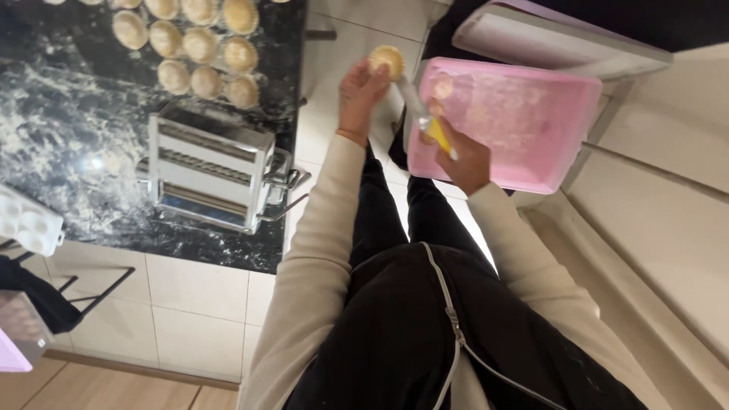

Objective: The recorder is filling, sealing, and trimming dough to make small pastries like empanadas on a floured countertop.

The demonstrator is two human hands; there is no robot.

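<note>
My left hand (360, 95) holds a small round pastry shell (386, 59) up in front of me, above the floor tiles. My right hand (459, 156) grips a yellow-handled knife (424, 114) whose blade points toward the shell. Just beyond my right hand lies a pink rectangular tray (531, 125), dusted with flour and holding a bit of dough near its upper left corner. Both sleeves are cream coloured.
A dark, floured countertop (68, 121) at left carries several round pastry shells (201, 45) in rows and a metal pasta roller (213, 167). A white moulded tray (30, 220) sits at the far left. A pale tray (554, 42) rests behind the pink one.
</note>
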